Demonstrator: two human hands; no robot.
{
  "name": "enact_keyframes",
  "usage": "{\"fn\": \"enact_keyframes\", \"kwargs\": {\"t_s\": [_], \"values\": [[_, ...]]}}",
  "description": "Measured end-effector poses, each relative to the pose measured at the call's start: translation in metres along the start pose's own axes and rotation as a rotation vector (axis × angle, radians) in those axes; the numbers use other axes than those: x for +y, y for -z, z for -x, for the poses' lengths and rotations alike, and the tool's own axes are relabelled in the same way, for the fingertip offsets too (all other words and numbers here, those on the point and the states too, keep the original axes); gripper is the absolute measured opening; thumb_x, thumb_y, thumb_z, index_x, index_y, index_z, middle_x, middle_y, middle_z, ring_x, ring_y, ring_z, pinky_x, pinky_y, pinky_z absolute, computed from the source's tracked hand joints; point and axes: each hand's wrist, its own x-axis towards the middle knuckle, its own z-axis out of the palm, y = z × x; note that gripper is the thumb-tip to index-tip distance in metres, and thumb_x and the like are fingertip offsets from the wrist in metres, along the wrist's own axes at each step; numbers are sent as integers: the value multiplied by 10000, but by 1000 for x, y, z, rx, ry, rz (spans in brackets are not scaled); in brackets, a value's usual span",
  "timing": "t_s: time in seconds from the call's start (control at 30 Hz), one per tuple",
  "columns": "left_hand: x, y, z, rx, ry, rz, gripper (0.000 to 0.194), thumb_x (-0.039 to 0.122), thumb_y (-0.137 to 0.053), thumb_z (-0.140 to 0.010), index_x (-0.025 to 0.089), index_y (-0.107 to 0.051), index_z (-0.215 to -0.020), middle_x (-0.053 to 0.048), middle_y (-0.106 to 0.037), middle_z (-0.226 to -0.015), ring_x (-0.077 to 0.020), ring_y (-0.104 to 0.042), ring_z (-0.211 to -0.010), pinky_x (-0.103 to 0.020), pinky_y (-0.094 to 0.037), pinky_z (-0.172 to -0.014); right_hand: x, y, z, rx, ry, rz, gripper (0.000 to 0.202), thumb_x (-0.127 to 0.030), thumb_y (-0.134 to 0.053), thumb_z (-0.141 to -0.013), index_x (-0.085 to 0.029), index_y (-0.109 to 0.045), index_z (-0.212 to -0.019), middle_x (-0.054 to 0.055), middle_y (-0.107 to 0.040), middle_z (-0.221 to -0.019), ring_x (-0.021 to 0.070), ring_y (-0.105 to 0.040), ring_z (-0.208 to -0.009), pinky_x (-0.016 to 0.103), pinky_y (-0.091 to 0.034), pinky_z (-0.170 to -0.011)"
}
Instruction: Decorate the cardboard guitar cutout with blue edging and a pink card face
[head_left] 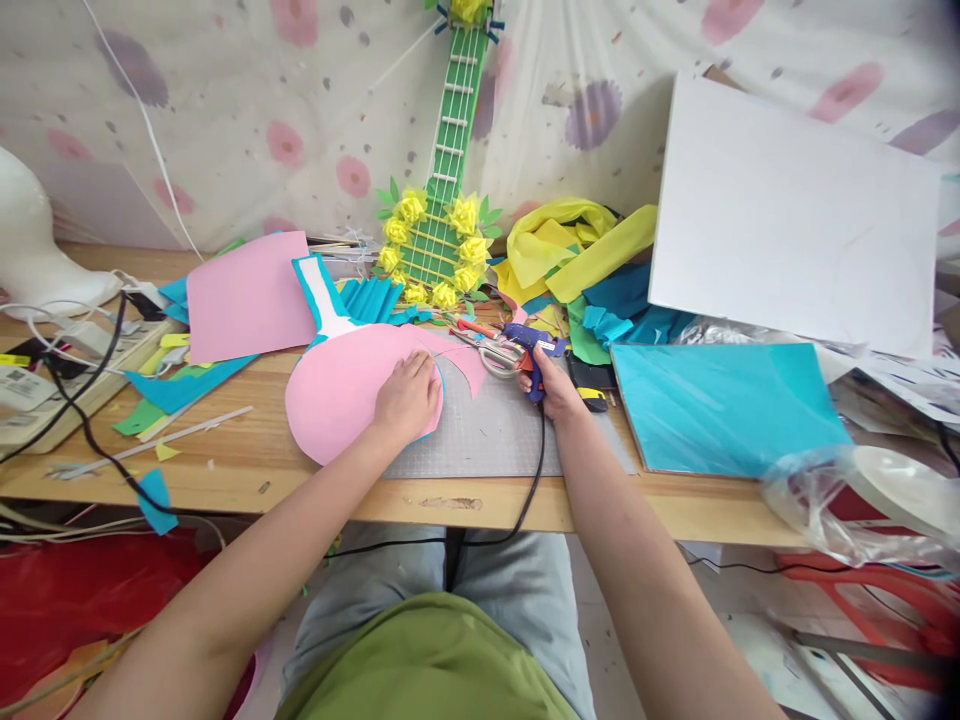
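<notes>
A flat round shape covered in pink paper (pixel 337 385), with a blue edge and a white blue-rimmed neck (pixel 321 290), lies on the desk. My left hand (pixel 409 395) rests flat on its right part, fingers stretched out and pressing the paper. My right hand (pixel 551 385) is wrapped round the handle of a blue glue gun (pixel 532 340), whose nozzle points left. Just beside the gun's tip are scissors (pixel 501 355) with metal loops. A thin pink paper offcut (pixel 469 362) lies between my hands. Beneath them is a grey cutting mat (pixel 480 440).
A green paper guitar with yellow roses (pixel 442 240) leans on the back curtain. Yellow crepe paper (pixel 559 240), a white board (pixel 787 210) and a blue sheet (pixel 727 400) are at right. The glue gun's black cord (pixel 538 460) hangs over the front edge. Pink paper (pixel 247 295) stands left.
</notes>
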Motion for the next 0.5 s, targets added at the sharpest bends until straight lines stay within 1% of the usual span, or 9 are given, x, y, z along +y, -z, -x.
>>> {"fn": "enact_keyframes", "kwargs": {"t_s": [0.13,0.27,0.37,0.5], "values": [[3,0,0,-167,-3,-78,524,271,-214,-901,31,-362,-1342,-137,-329,-1429,-247,-253,-1338,-441,-180,-1100,-1,-1,0,-4,6,0,468,-615,-644,-624,-189,-517,-769,-35,-543,-549,49,-387,-394,200,-316,-371],[5,-1,-3,-274,-1,-123,560,320,-217,-896,42,-327,-1369,-123,-279,-1453,-257,-216,-1350,-463,-157,-1100,-3,-2,2,-7,-5,26,476,-623,-636,-629,-188,-515,-779,-39,-527,-515,57,-395,-386,204,-316,-367],[8,-2,-5,-320,-2,-149,568,325,-217,-893,38,-319,-1373,-126,-267,-1458,-261,-206,-1352,-473,-139,-1100,-3,-3,3,5,4,22,468,-611,-654,-618,-195,-510,-778,-34,-547,-550,56,-404,-395,203,-321,-367],[11,-3,-5,-334,9,-165,563,328,-248,-884,56,-333,-1369,-124,-274,-1456,-255,-201,-1354,-469,-128,-1103,-3,-3,4,13,6,23,474,-621,-652,-610,-198,-510,-773,-29,-563,-577,52,-402,-394,203,-316,-361]]}}
